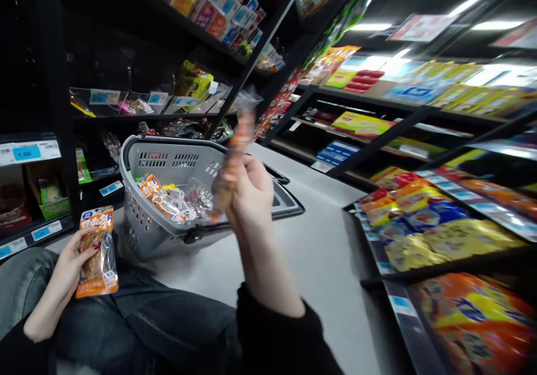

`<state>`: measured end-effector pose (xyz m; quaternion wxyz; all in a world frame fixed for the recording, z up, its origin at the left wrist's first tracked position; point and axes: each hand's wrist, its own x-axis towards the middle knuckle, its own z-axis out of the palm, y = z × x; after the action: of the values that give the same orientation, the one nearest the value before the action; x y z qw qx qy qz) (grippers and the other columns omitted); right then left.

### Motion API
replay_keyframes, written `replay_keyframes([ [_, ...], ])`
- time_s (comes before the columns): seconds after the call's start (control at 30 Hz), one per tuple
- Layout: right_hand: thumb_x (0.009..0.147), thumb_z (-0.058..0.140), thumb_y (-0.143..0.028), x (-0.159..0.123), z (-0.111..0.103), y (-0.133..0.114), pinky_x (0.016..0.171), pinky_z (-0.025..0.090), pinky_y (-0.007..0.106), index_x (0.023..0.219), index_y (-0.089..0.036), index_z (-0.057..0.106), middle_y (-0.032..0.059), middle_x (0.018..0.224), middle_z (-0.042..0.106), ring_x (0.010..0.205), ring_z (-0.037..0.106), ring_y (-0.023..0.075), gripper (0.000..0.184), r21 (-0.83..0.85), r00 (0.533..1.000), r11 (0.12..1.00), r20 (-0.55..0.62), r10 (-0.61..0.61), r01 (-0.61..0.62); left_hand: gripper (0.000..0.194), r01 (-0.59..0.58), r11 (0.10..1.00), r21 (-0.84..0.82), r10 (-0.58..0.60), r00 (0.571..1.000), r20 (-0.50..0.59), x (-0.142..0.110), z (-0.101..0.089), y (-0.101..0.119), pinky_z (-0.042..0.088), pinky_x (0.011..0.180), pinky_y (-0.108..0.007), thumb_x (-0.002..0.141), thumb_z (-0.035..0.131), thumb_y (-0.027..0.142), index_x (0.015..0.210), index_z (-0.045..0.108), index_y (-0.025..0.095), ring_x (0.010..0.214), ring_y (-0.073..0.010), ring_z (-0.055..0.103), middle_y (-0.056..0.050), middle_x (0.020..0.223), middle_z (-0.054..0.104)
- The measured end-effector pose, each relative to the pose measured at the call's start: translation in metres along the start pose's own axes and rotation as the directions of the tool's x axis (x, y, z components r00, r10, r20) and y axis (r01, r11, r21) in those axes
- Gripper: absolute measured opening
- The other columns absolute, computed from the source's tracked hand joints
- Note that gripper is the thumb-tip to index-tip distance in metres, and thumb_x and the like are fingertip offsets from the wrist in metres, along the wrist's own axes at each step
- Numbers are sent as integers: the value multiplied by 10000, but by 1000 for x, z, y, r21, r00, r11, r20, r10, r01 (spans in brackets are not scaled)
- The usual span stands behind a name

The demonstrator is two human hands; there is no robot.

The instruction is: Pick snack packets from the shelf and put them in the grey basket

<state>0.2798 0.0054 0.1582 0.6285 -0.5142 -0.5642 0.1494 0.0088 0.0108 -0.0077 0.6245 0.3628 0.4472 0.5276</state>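
Note:
At the lower left, my left hand (78,257) is closed on an orange snack packet (99,260) with a clear window, held upright above my leg. My right hand (254,190) is raised in front of the basket's right part, its fingers closed round another orange and clear snack packet (238,146) that is blurred by motion and seen nearly edge-on. Behind and left of it stands a grey plastic shopping basket (146,221) on the floor. Several snack packets (168,199) in orange, yellow and clear wrapping lie in the basket.
Dark shelves with price tags (25,152) rise on the left, with packets on several levels. To the right, a shelf rack holds bright snack bags (440,229). Pale floor (319,252) runs between them. My bent legs (180,313) are at the bottom.

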Motion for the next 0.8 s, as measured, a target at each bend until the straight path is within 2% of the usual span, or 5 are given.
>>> replay_keyframes([
  [0.17, 806, 459, -179, 35, 2, 30, 550, 333, 248, 732, -202, 429, -26, 608, 481, 541, 440, 116, 83, -438, 959, 897, 274, 65, 65, 372, -101, 995, 23, 102, 994, -30, 5, -1, -6, 434, 838, -282, 574, 713, 204, 936, 629, 208, 998, -222, 570, -20, 995, 645],
  [0.33, 766, 501, -66, 22, 31, 36, 538, 361, 218, 701, -175, 492, 8, 610, 594, 555, 540, 131, 127, -642, 738, 736, 601, 307, 217, 441, -134, 991, -25, 133, 990, -41, 5, 1, -8, 397, 911, -320, 578, 691, 177, 1006, 589, 210, 1080, -234, 536, -35, 1095, 612],
  [0.5, 779, 517, -89, 21, 63, 28, 541, 370, 217, 731, -162, 557, 42, 655, 638, 600, 592, 155, 96, -726, 598, 552, 671, 438, 410, 770, -144, 981, -132, 136, 988, -69, 4, 3, -9, 441, 853, -321, 594, 719, 183, 1276, 372, 270, 933, -191, 605, -20, 1017, 630],
  [0.7, 863, 451, -226, 10, 79, -16, 583, 393, 283, 883, -116, 560, 150, 795, 646, 728, 629, 247, 156, -824, 758, 316, 561, 332, 471, 916, -182, 944, -276, 160, 982, -102, 2, 6, -4, 466, 829, -290, 587, 750, 187, 1352, 261, 307, 931, -165, 612, -12, 1046, 622],
  [0.8, 901, 363, -236, -26, 78, -39, 561, 389, 269, 800, -155, 532, 70, 655, 615, 623, 604, 199, 213, -786, 869, 450, 493, 41, 424, 751, -168, 921, -352, 154, 986, -68, -7, 9, 6, 476, 821, -275, 569, 767, 173, 1240, 443, 257, 939, -170, 617, -40, 1091, 622],
])
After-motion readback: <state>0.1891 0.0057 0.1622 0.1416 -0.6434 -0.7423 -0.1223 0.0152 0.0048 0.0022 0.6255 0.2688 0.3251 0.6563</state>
